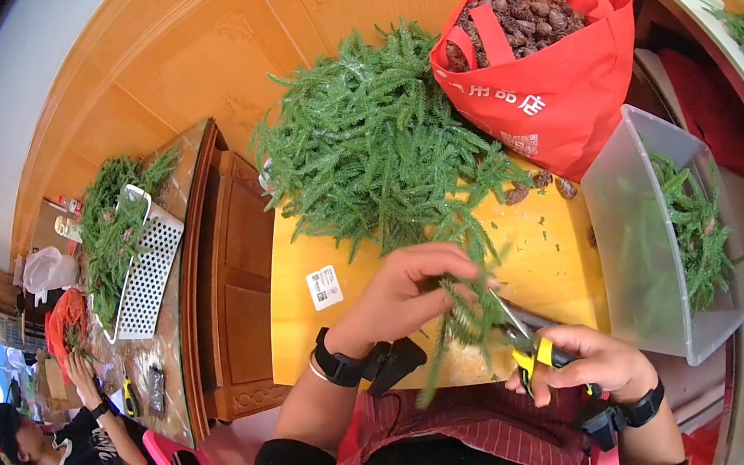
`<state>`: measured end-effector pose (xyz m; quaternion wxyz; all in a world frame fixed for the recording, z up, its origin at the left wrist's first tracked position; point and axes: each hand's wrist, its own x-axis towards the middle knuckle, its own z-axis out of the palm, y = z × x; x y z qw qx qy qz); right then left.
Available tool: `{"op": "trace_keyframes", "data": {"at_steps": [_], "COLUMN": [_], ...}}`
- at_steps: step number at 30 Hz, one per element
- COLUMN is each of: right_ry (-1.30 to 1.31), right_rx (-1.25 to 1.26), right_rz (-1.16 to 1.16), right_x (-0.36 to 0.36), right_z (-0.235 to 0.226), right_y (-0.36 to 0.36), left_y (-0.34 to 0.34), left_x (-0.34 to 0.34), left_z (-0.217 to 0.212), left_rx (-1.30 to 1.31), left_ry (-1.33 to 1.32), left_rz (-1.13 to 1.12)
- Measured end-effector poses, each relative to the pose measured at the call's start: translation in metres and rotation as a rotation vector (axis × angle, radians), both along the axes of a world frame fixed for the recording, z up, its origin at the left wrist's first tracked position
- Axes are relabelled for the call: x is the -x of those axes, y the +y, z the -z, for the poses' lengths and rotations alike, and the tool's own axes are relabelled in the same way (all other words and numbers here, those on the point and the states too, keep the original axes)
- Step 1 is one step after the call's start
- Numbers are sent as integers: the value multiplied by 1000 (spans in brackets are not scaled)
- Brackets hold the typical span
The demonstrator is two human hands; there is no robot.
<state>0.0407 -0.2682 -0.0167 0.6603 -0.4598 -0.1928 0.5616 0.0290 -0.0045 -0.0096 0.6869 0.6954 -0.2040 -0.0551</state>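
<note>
My left hand (402, 291) is closed on a green artificial pine sprig (467, 323), whose needles hang down over the table's near edge. My right hand (600, 359) grips pruning shears (523, 362) with yellow and black handles. Their slim metal blades point up and left, close against the sprig; whether they touch its stem I cannot tell. Just beyond my left hand lies a big heap of green pine sprigs (376, 146) on the yellow table (290, 317).
A red bag (549, 95) full of pine cones (532, 19) stands at the back. Right of the table is a clear plastic bin (653, 238) with greenery inside. Loose cones (543, 184) lie near the bag. At left, another person's hand (84, 382) works beside a white basket (151, 275).
</note>
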Motion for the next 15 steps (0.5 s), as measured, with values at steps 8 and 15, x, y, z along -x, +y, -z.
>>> {"op": "trace_keyframes", "data": {"at_steps": [8, 15], "right_ry": [-503, -660], "right_rx": [447, 233], "right_rz": [564, 328], "right_x": [12, 20], "right_z": [-7, -15], "right_y": [-5, 21], "left_y": [-7, -18], "left_x": [1, 5], "left_z": [-2, 2], "left_rx": [-253, -326], "left_ry": [-181, -227], "left_rz": [-473, -601]}}
